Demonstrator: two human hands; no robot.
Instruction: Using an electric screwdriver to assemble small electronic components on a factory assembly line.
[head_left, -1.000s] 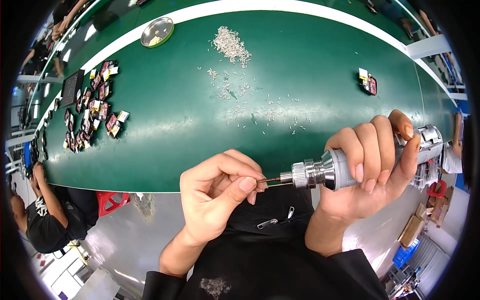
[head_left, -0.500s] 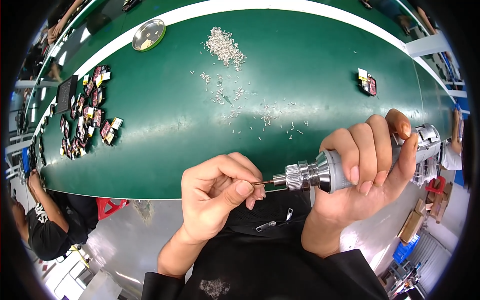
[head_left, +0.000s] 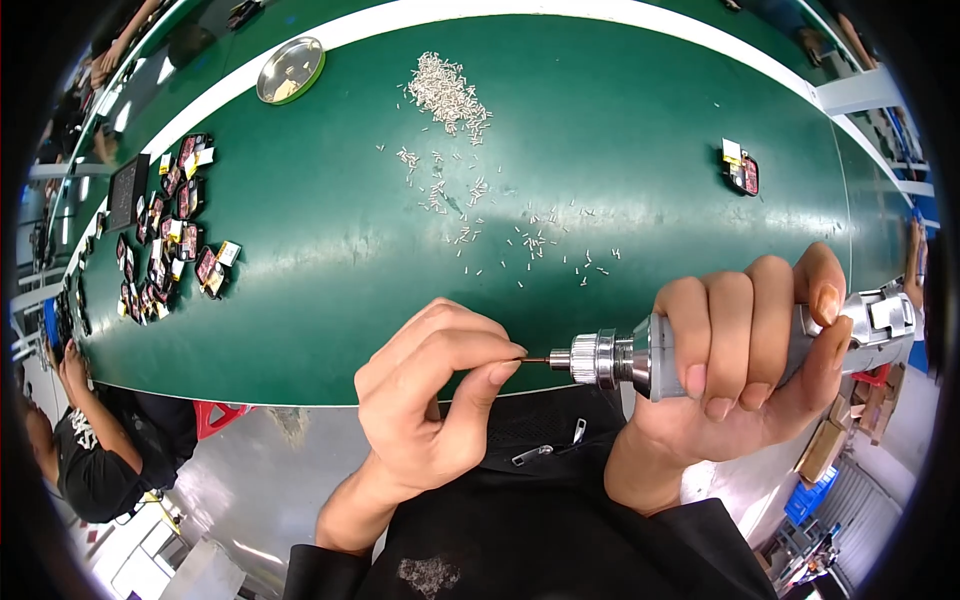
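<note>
Pin (head_left: 535,360) pinched in my left hand (head_left: 430,400) lies horizontal, pointing right into chuck of rotary tool (head_left: 640,355) my right hand (head_left: 740,370) grips.

Bright, even overhead light floods the green worktop (head_left: 330,250), with soft pale sheen across its middle and a white glare strip along its far edge. Both hands (head_left: 440,400) sit sharp and well lit, throwing hardly any shadow. Fisheye bending curves the edges hard, and a black rim swallows every corner.
</note>
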